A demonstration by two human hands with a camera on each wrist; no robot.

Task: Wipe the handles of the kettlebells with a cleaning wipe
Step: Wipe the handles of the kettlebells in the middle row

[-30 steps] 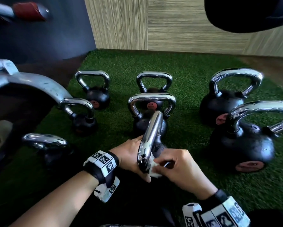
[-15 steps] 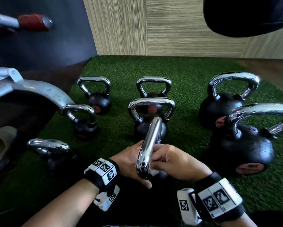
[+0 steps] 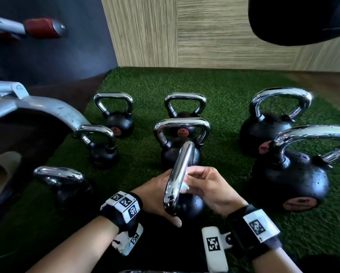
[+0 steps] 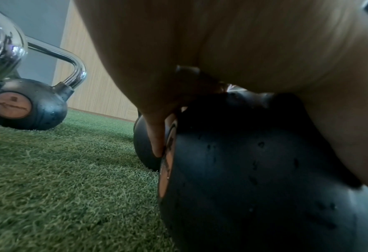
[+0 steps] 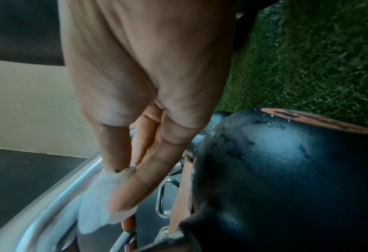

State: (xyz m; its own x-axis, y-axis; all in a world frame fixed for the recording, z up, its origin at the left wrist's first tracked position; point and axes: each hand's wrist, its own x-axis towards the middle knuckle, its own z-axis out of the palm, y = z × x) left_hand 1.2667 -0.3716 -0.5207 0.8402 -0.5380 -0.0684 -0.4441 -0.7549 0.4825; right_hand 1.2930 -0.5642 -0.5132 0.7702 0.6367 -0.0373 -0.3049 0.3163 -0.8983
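Both hands on chrome handle (image 3: 178, 174): left hand (image 3: 157, 196) steadies, right hand (image 3: 208, 188) pinches crumpled wipe (image 5: 99, 201)

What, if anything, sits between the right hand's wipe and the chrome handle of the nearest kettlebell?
Nothing visible. The right hand pinches the white wipe straight against the handle of the nearest kettlebell. The left hand holds that kettlebell from the other side, clear of the wiped stretch.

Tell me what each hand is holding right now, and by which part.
The right hand pinches a white cleaning wipe against the chrome handle of the nearest black kettlebell. The left hand grips the near end of that handle.
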